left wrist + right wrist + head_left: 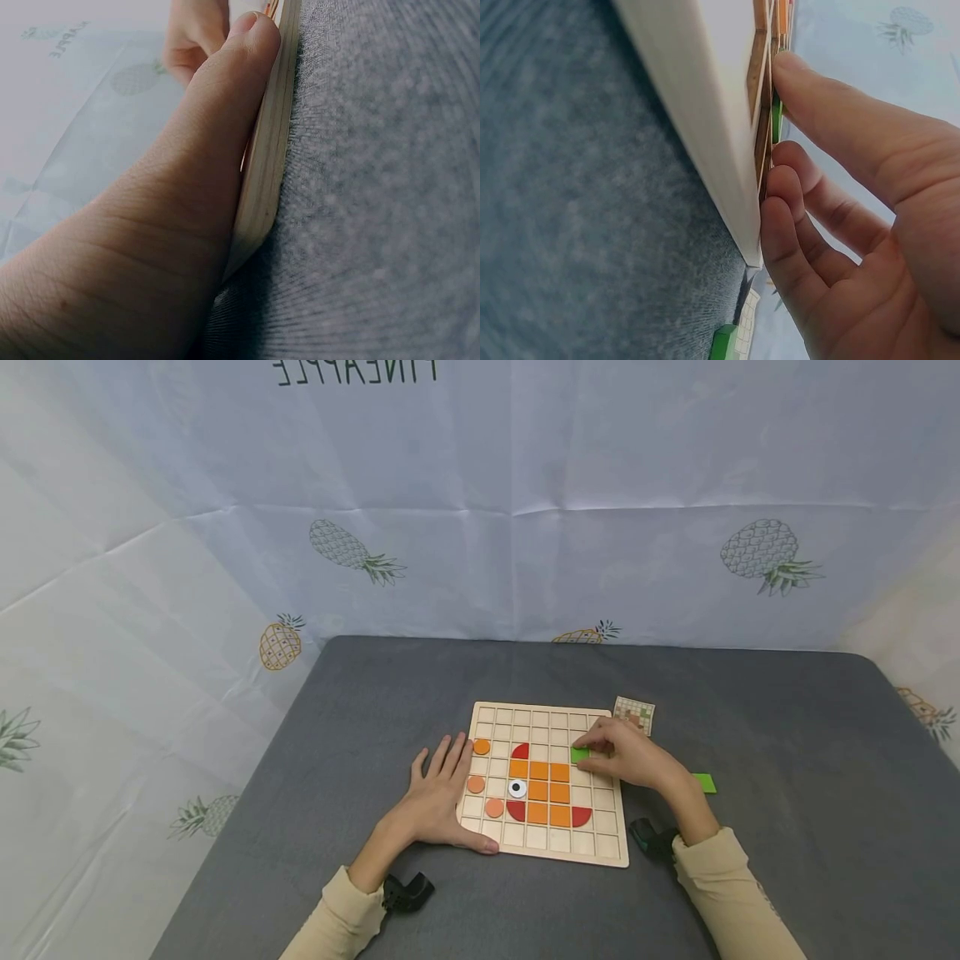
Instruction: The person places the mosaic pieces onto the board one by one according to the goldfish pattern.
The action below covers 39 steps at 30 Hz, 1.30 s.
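Observation:
A wooden grid board [600, 847] lies on the table, bearing orange squares, red quarter-round pieces, orange discs and a white eye disc [517, 788]. Along its left edge rests my left hand [435, 806], fingers spread and straight, thumb lying at the near edge. Over the board's right part, my right hand [626, 756] pinches a green square tile [579, 755] between thumb and fingers. The right wrist view shows this tile [777, 118] low at the grid, its thin edge visible; whether it sits fully in a cell, I cannot tell.
A small pattern card [643, 713] lies beyond the board's right corner, partly behind the right hand. Another green tile [705, 783] is on the grey table [810, 827], right of the right forearm. A pineapple-print cloth [465, 568] hangs behind the table.

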Motion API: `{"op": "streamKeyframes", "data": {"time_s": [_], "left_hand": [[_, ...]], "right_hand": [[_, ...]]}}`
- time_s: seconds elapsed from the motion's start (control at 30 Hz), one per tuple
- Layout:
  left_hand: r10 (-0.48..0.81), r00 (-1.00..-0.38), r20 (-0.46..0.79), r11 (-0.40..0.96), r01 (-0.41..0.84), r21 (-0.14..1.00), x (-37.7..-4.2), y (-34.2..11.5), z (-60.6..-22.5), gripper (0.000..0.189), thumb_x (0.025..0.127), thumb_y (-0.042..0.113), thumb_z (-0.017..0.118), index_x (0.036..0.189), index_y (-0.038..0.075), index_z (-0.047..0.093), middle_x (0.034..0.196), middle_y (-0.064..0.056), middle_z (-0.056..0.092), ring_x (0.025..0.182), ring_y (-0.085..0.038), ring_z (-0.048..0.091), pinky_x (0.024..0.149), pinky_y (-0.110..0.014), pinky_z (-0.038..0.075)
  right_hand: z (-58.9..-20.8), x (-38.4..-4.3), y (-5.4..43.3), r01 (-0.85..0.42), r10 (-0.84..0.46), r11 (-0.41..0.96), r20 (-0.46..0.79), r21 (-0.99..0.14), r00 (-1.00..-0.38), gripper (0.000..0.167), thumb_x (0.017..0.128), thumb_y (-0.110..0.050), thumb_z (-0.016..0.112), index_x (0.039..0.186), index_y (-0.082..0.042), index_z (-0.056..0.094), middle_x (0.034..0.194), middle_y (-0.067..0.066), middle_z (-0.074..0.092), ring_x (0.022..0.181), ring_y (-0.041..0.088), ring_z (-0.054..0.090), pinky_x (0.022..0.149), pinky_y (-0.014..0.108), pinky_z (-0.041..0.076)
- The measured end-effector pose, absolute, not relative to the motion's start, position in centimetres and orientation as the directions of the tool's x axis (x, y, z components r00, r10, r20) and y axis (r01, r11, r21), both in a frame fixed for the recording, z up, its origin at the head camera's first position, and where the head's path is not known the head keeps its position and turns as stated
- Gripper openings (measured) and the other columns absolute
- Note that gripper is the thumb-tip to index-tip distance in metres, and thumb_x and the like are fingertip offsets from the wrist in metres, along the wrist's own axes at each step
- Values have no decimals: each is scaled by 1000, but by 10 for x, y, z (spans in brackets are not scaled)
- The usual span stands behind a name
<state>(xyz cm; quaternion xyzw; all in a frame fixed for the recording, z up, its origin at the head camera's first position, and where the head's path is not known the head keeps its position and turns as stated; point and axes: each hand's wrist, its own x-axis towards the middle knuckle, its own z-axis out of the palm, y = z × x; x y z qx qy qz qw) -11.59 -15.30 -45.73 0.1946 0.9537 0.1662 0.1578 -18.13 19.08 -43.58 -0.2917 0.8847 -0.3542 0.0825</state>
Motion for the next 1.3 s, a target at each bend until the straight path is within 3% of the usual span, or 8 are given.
{"op": "streamKeyframes", "data": {"time_s": [0.2,0.47,0.6,0.73,0.83,0.97,1.3], "left_hand": [[424,-877,-225,867,321,382,-116,-153,-458,156,68,78,87,175,3,1,184,-19,-2,172,-45,0,130,-76,4],[425,-876,-228,869,324,375,-116,-152,-458,155,69,77,87,175,2,1,184,-20,-1,172,-45,1,129,-77,5],[425,-876,-229,868,322,378,-116,-152,-457,155,69,77,87,175,2,2,184,-20,-1,172,-45,1,129,-76,5],[427,-876,-225,866,325,381,-116,-152,-456,155,69,77,87,175,2,2,184,-20,0,172,-45,1,130,-76,5],[425,-877,-225,868,325,376,-116,-152,-456,155,69,77,87,175,3,2,184,-20,0,172,-45,1,130,-76,5],[422,-879,-221,869,322,376,-116,-153,-458,156,68,78,87,175,2,2,184,-20,0,172,-45,2,129,-76,6],[425,-879,-217,868,327,374,-116,-153,-460,156,68,78,87,175,2,3,184,-20,1,172,-45,2,129,-77,6]], "right_hand": [[-433,-180,189,-455,-576,583,53,-673,-816,30,91,-10,87,118,1,82,95,7,72,82,11,52,82,34,34],[-424,-178,196,-435,-550,594,53,-677,-834,37,91,-12,87,123,5,79,102,11,74,83,15,57,71,26,47],[-417,-177,203,-419,-522,611,55,-672,-851,37,92,-10,87,125,5,78,95,8,70,78,14,51,68,25,42],[-411,-177,212,-428,-495,634,87,-645,-865,39,91,-10,88,126,5,77,97,9,71,83,16,55,74,32,51],[-407,-176,220,-413,-461,653,100,-635,-882,42,91,-11,88,129,5,76,110,17,75,94,24,65,85,45,60],[-406,-176,232,-396,-427,671,111,-626,-898,43,91,-11,88,130,5,76,117,20,76,100,33,69,86,50,61],[-408,-176,250,-341,-387,717,59,-608,-920,41,89,-14,90,125,3,78,112,18,76,88,18,61,79,41,59]]}}
